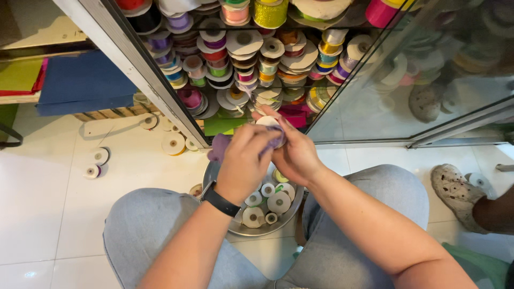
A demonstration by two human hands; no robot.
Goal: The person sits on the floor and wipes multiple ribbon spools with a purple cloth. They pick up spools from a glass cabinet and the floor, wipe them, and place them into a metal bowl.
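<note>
My left hand [243, 163] and my right hand [294, 152] meet above a round metal bowl [235, 227] between my knees. Together they hold a purple ribbon spool [271, 127]; the right hand grips the white spool face, the left pinches the purple ribbon beside it. A loose purple ribbon end [218, 147] hangs to the left of my left hand. The bowl holds several white-faced ribbon spools [278, 202]. A black band sits on my left wrist.
An open glass-door cabinet [257, 59] ahead is packed with several coloured ribbon spools. Loose spools [173, 143] lie on the white tile floor at left. Blue and green felt sheets [80, 80] lie at upper left. Another person's shoe [455, 190] is at right.
</note>
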